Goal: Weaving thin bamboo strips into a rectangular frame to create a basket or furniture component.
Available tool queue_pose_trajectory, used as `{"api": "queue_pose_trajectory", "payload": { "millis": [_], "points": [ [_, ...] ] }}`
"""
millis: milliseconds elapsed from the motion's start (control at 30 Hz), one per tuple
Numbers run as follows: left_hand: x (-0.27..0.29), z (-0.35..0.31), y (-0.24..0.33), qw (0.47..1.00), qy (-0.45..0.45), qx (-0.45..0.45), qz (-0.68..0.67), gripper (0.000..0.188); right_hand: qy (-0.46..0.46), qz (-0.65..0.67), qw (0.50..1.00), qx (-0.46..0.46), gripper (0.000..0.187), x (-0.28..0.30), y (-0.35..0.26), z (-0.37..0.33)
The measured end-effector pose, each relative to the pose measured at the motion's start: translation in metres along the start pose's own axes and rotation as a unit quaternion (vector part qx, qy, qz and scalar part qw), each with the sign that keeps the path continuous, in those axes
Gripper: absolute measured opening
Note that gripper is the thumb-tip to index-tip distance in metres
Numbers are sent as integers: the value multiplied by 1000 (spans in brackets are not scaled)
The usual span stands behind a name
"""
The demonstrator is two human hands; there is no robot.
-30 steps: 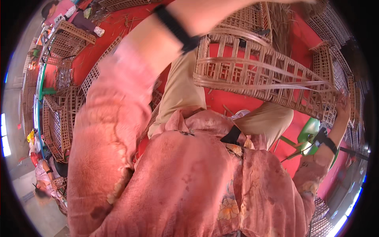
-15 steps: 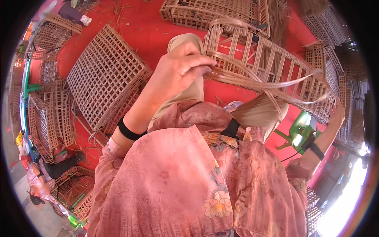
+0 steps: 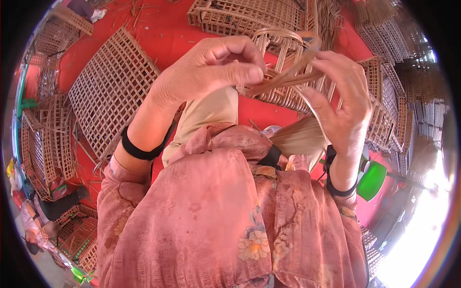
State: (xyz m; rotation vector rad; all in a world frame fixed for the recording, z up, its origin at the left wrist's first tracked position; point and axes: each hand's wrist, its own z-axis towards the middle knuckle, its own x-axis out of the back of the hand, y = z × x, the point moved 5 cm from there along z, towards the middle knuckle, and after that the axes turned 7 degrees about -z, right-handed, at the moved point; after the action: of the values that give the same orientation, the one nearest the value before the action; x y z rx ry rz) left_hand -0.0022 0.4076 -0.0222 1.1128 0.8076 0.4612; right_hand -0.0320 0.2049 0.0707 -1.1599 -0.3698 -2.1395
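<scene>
My left hand is closed in a pinch, thumb and index finger meeting at the end of a thin brown rattan strip. The strips bend in a loop between my two hands, partly blurred. My right hand is open around the loop's right side, thumb apart from the fingers, with strips passing through the gap. Just beyond the hands is a woven rattan frame with a rounded, wrapped end. It lies over my knees, and my right hand hides part of it.
A large lattice rattan panel leans at left on the red floor. Another woven piece lies ahead. Stacked rattan pieces line the right, near a green stool. A person sits at far left.
My right hand has come in from the frame's far right end to the strips near my left hand. The long strips are now drawn into a loop, and the left hand has shifted slightly.
</scene>
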Motion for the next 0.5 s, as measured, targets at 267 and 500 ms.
{"api": "queue_pose_trajectory", "payload": {
  "millis": [267,500],
  "points": [
    [8,0,-32,993,59,-40,99,21,-64,-25,996,59,31,-12,-13,-13],
    [-32,8,-18,856,130,-197,461,12,-51,-81,993,62,27,-26,-23,-5]
  ]
}}
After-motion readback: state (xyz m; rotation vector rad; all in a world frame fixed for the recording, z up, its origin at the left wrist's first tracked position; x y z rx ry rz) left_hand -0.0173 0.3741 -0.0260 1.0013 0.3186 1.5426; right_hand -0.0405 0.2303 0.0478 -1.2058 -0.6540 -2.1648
